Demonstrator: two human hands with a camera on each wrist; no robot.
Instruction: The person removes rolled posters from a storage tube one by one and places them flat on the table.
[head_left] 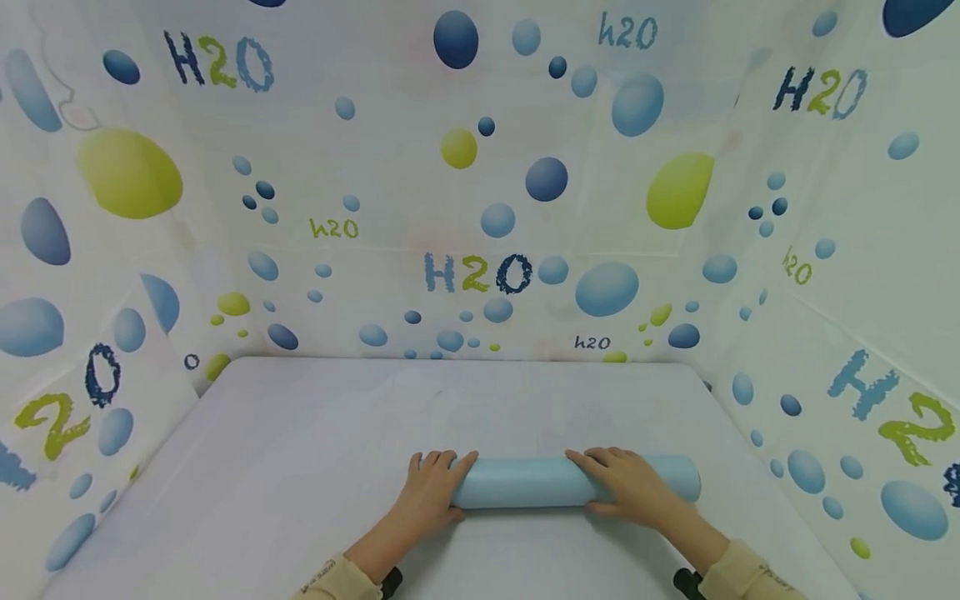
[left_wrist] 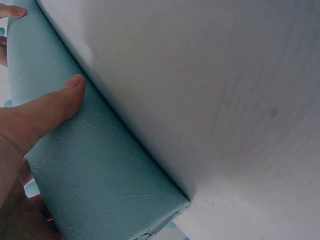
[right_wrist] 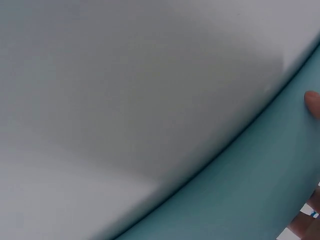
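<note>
A light blue roll (head_left: 525, 483) with a finely creased, leather-like surface lies crosswise on the white table (head_left: 337, 417). My left hand (head_left: 435, 492) grips it at its left end, thumb on the near side and fingers over the far side. Toward the right end, my right hand (head_left: 630, 487) holds it the same way, leaving a short stretch of roll past the hand. Up close in the left wrist view, the left thumb (left_wrist: 55, 112) presses on the roll (left_wrist: 110, 170), whose end edge looks layered. The right wrist view shows only a fingertip and some fingers at the roll (right_wrist: 250, 175).
White walls (head_left: 405, 167) printed with blue and green drops and "H2O" lettering stand behind the table and on both sides. The table's far edge meets the back wall. Tabletop surface extends beyond the roll and to its left and right.
</note>
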